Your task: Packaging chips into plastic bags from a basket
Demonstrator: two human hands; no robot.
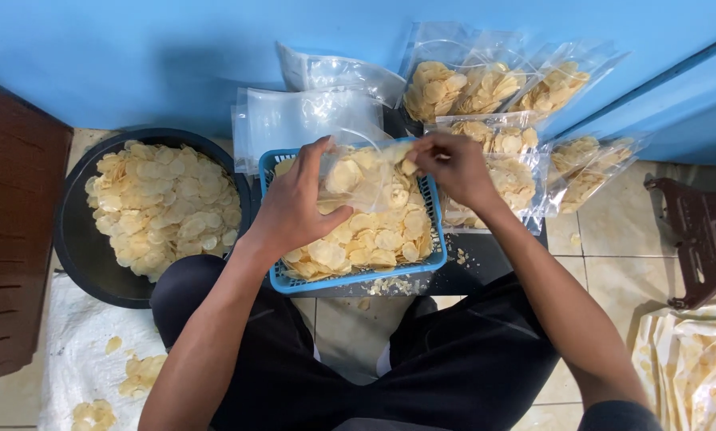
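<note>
The person's left hand (294, 209) is gripping a clear plastic bag (358, 172) open above the blue basket (434, 211) of chips (366, 235), while the right hand (454, 169), fingers pinched on chips, is feeding them in; filling seems underway.

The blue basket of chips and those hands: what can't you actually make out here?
Head view only:
- Blue basket: its floor is buried under chips; the left hand covers part of its inside.
- Clear bag: its mouth and fill level are lost in glare, behind both hands.
- Right hand: fingertips hidden among chips.
- Black tub: depth hidden by chips.
</note>
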